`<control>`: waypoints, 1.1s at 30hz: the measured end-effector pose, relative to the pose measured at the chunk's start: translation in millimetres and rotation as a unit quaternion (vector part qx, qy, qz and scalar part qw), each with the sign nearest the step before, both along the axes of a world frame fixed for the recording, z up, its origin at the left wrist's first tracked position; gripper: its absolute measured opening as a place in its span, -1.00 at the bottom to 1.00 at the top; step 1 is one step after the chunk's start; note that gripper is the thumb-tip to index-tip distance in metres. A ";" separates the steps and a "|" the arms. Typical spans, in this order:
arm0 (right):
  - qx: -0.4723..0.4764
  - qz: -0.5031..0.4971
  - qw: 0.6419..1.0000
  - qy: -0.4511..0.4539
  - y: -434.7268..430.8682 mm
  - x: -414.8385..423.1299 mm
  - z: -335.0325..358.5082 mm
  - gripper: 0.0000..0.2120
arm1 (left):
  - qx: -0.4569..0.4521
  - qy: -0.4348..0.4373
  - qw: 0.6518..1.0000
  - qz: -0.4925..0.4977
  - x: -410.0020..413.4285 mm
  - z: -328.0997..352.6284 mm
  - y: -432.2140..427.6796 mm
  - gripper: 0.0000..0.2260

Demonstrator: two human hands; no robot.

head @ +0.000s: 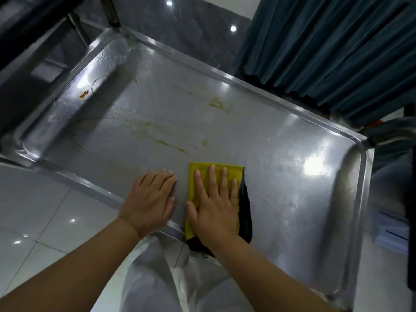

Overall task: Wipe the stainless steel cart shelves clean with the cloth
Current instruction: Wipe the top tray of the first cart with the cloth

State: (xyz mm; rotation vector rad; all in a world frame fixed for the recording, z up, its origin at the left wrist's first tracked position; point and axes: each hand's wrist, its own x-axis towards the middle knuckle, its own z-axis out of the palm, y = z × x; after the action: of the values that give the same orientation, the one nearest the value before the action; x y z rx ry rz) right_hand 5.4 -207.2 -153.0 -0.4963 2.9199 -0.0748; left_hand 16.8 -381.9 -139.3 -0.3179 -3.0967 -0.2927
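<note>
The stainless steel cart shelf fills the middle of the view, a shallow tray with a raised rim. Yellowish streaks and an orange spot mark its surface, with water drops at the far left corner. A folded yellow and black cloth lies near the front rim. My right hand presses flat on the cloth, fingers spread. My left hand rests flat on the bare shelf just left of the cloth, holding nothing.
A dark blue curtain hangs behind the cart at the upper right. Cart posts and an upper frame stand at the upper left. Glossy white floor tiles lie to the left; my white clothing is below.
</note>
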 end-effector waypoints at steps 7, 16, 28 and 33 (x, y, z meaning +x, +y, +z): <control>0.011 -0.088 0.996 -0.016 -12.2 -136.6 5.2 -0.36 | 0.000 -0.007 1.000 -0.004 -4.1 -4.2 -2.7 -0.60; 0.025 -0.111 0.993 -0.023 -19.9 -248.1 3.9 -0.38 | 0.014 -0.010 1.000 -0.011 -5.7 -11.9 -7.5 -0.61; 0.015 -0.054 0.998 0.000 -62.6 -45.3 1.6 -0.34 | 0.100 -0.001 0.994 0.035 -1.3 1.1 -22.9 -0.64; 0.020 -0.047 0.999 -0.014 -83.5 3.6 3.9 -0.34 | 0.079 0.022 0.995 0.062 -31.1 25.9 -78.9 -0.62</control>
State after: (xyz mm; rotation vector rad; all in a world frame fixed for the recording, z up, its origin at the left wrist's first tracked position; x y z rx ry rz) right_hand 9.1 -290.7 -149.2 -0.3474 2.9108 -0.0340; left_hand -14.3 -460.8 -113.4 -0.1248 -3.0093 -0.5158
